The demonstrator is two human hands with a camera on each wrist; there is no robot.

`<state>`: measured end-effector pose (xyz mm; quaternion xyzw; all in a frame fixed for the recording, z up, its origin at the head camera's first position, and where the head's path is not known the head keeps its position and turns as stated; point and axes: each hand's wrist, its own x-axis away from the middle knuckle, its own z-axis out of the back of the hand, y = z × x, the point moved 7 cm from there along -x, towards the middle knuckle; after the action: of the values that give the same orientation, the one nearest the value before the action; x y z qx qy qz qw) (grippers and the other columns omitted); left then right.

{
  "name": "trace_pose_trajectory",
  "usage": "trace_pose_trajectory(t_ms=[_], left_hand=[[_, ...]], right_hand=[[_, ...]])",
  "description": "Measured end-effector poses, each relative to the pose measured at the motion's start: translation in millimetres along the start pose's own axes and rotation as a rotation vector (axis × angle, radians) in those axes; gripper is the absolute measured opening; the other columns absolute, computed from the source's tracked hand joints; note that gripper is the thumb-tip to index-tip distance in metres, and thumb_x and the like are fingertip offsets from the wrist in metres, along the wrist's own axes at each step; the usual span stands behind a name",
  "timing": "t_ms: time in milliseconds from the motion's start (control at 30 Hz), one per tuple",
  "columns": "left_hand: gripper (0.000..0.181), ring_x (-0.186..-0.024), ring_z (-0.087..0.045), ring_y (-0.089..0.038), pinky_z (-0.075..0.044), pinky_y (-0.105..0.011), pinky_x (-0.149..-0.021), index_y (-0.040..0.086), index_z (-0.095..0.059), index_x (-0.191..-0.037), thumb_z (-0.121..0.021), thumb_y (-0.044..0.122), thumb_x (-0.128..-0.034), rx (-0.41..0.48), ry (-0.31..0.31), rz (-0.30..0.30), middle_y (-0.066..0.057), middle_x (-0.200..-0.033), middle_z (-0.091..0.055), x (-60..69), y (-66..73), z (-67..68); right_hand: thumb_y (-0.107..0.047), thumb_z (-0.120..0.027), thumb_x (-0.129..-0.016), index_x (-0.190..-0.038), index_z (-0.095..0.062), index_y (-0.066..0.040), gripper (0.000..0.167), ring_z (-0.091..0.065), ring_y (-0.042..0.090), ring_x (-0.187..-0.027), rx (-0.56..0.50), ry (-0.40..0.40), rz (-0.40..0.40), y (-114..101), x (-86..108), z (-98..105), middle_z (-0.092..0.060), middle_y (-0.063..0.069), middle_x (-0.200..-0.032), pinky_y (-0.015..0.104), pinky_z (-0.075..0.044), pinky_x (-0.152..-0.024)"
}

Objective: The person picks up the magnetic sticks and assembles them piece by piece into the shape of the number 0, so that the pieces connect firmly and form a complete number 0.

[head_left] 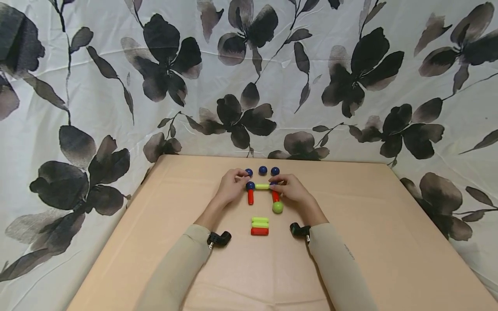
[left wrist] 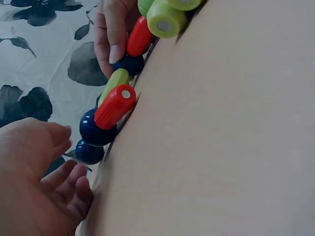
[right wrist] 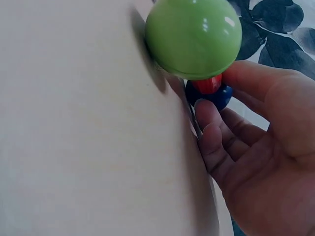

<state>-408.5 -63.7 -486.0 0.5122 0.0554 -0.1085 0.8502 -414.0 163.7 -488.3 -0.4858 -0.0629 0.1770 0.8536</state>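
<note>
A blue ball [head_left: 250,186] joins a red rod [head_left: 250,198] and a yellow-green rod [head_left: 262,186], which leads right to a second blue ball [right wrist: 224,97]. My right hand [head_left: 292,188] pinches that second ball between its fingertips. From it another red rod [head_left: 276,197] runs toward me, with a green ball [head_left: 278,207] at its near end. My left hand [head_left: 231,186] is beside the left joint and a loose blue ball [left wrist: 89,152]. Its fingers are relaxed and apart, holding nothing in the left wrist view. The red rod's end shows a silvery disc.
Two more blue balls, a middle one [head_left: 263,170] and a right one [head_left: 275,171], lie behind the joined pieces. Nearer me, yellow-green rods [head_left: 260,220] and a red rod [head_left: 259,232] lie side by side on the tan table [head_left: 155,259]. Floral cloth [head_left: 295,86] hangs behind.
</note>
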Motion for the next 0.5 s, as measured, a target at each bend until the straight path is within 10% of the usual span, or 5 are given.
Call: trace_pose_trajectory(t_ms=[233, 500], left_hand=[[0.052, -0.13, -0.056, -0.036, -0.044, -0.051, -0.112, 0.005, -0.05, -0.153, -0.061, 0.026, -0.106, -0.164, -0.01, -0.008, -0.022, -0.141, -0.058, -24.8, 2.8, -7.7], [0.044, -0.13, -0.055, -0.037, -0.042, -0.05, -0.113, 0.01, -0.057, -0.148, -0.06, 0.024, -0.1065, -0.3, -0.073, 0.057, -0.019, -0.141, -0.06, -32.8, 6.4, -13.5]], right_hand=[[-0.019, -0.074, -0.098, -0.125, -0.073, -0.003, 0.031, -0.055, 0.021, -0.074, -0.06, 0.027, -0.017, 4.9, 0.7, -2.1, -0.066, 0.011, -0.099, 0.024, -0.049, -0.058], [-0.019, -0.072, -0.1, -0.127, -0.072, -0.004, 0.031, -0.054, 0.019, -0.071, -0.089, 0.023, -0.027, 7.2, 1.7, -2.5, -0.067, 0.009, -0.098, 0.024, -0.049, -0.058]])
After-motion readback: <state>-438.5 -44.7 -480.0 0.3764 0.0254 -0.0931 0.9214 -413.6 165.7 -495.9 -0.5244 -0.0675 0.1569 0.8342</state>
